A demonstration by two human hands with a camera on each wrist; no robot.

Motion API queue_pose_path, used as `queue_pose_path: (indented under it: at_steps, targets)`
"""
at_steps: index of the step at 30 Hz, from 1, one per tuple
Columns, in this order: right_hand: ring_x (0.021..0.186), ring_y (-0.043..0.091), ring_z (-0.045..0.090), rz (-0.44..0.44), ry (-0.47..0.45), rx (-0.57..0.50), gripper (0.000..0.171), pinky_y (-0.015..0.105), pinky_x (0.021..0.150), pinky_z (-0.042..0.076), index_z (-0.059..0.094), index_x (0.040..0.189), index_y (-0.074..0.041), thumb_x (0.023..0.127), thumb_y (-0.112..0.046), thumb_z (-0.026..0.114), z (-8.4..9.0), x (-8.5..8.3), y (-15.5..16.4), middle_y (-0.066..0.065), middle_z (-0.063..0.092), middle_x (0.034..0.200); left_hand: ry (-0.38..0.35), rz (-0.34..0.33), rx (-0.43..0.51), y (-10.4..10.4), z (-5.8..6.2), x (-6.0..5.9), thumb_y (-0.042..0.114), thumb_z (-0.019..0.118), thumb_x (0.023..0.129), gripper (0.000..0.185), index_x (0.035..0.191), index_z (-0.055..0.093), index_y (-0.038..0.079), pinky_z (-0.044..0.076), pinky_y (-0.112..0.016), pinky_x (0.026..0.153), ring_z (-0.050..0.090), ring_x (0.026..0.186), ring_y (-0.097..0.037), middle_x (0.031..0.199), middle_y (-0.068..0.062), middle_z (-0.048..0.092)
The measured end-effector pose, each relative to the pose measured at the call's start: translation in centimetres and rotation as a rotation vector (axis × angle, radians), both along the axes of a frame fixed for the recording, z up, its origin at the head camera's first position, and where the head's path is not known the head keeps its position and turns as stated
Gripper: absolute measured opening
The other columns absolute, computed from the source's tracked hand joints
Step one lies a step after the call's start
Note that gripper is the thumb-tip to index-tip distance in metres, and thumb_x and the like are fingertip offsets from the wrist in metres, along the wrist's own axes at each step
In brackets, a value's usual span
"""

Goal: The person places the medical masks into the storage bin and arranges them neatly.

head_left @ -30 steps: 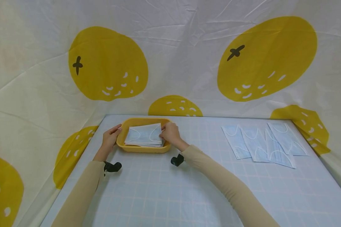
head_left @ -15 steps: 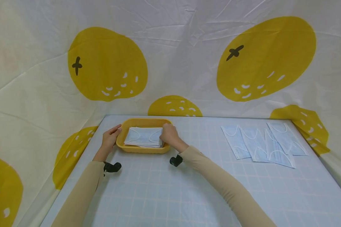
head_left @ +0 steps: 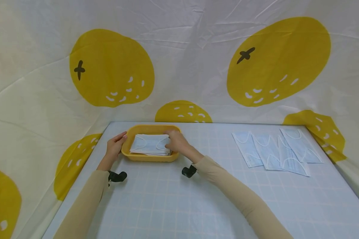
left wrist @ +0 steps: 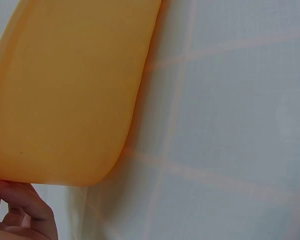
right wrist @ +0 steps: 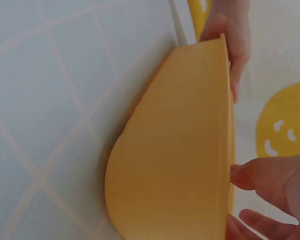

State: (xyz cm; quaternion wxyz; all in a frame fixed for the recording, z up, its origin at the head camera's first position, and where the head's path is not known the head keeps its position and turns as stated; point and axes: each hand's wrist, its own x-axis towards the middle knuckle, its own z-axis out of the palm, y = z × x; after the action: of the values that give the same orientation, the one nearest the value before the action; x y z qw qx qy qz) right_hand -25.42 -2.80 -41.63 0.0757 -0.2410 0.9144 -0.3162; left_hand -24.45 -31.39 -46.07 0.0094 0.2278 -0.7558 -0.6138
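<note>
Steadying the yellow tray (head_left: 128,153) with flat fingers against its outer wall, the left hand (head_left: 115,147) braces it while the right hand (head_left: 176,142), grip relaxed, presses the stack of face masks (head_left: 149,145) down inside, more masks (head_left: 275,151) lying well apart rightward on the tabletop (head_left: 179,199).

Stack of masks (head_left: 151,145) lying in the tray (head_left: 146,157), left hand (head_left: 115,147) resting at the tray's left rim, right hand (head_left: 175,142) lying on the stack's right end, loose masks (head_left: 276,151) lying on the counter (head_left: 197,199) well right of the tray

Bright, even light; soft shadows, wrist views blurred.
</note>
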Motion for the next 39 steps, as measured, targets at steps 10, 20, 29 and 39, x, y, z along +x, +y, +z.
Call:
queue_pose_path:
  at_steps: [10, 20, 29, 39]
  targets:
    - [0.119, 0.026, 0.055, 0.029, 0.059, -0.009, 0.060, 0.038, 0.098, 0.049, 0.048, 0.140, -0.011, 0.085, -0.009, 0.072, 0.9, 1.1, 1.3, 0.007, 0.047, 0.145, 0.004, 0.005, 0.001, 0.0, -0.3, -0.1, 0.034, 0.054, 0.098, 0.047, 0.142, 0.048, 0.020, 0.052, -0.011, 0.067, 0.054, 0.107, -0.006, 0.148, -0.007, 0.045]
    - [0.120, 0.030, 0.054, -0.006, 0.061, -0.146, 0.056, 0.042, 0.096, 0.050, 0.052, 0.136, -0.010, 0.084, -0.005, 0.070, 1.1, 1.7, 3.5, 0.010, 0.051, 0.141, 0.005, 0.006, 0.003, 0.0, -0.1, 0.0, 0.033, 0.054, 0.098, 0.047, 0.143, 0.047, 0.019, 0.051, -0.010, 0.067, 0.054, 0.109, -0.007, 0.148, -0.007, 0.044]
    - [0.114, 0.033, 0.057, -0.019, 0.141, -0.262, 0.055, 0.040, 0.087, 0.055, 0.055, 0.133, -0.006, 0.081, -0.002, 0.073, 1.0, 2.4, 5.4, 0.012, 0.054, 0.136, 0.001, 0.007, 0.011, -0.1, -0.2, 0.0, 0.035, 0.053, 0.098, 0.048, 0.143, 0.047, 0.021, 0.052, -0.011, 0.069, 0.054, 0.111, -0.007, 0.149, -0.007, 0.043]
    - [0.110, 0.028, 0.059, -0.062, 0.219, -0.354, 0.046, 0.038, 0.083, 0.056, 0.059, 0.128, -0.007, 0.084, -0.001, 0.071, 0.5, 2.8, 8.0, 0.010, 0.059, 0.129, 0.011, 0.001, -0.010, 0.1, -0.2, 0.0, 0.034, 0.054, 0.098, 0.048, 0.143, 0.047, 0.019, 0.052, -0.012, 0.068, 0.055, 0.107, -0.006, 0.148, -0.009, 0.044]
